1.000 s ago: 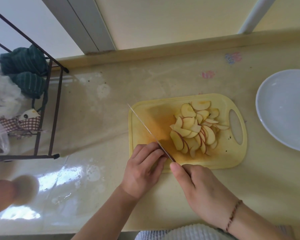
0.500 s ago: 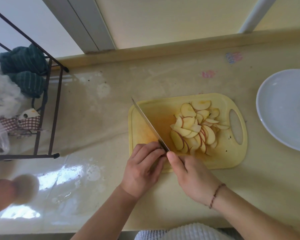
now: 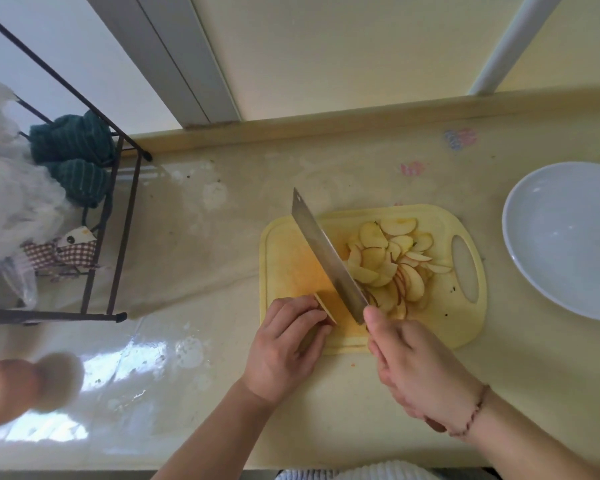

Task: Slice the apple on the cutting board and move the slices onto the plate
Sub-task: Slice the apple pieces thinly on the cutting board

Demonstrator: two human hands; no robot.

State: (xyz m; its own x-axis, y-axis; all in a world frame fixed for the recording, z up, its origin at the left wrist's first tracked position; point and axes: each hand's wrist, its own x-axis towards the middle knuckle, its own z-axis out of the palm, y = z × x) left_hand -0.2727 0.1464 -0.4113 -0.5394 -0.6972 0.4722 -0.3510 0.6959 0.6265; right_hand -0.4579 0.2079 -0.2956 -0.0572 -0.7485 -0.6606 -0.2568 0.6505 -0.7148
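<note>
The yellow board [image 3: 371, 278] lies on the counter [image 3: 205, 271], right of centre. The right hand [image 3: 416, 368] grips the knife [image 3: 328, 259] by its handle, which is hidden inside the fist; the blade runs from the hand toward 11 o'clock, tilted so its broad flat shows, the tip reaching past the board's far edge. The left hand [image 3: 284, 344], fingers curled, holds the last apple piece [image 3: 324, 308] at the board's 7 o'clock corner; only the pale cut face shows beyond the fingertips. The blade stands just right of that piece, apart from it. The slices [image 3: 392, 265] lie heaped and overlapping on the board, right of the blade, toward the handle hole at 3 o'clock. The white plate [image 3: 565, 240] sits at 3 o'clock from the board, near it, holding no slices. A wire rack [image 3: 118, 237] with dark green cloths [image 3: 73, 150] stands at 9 o'clock.
</note>
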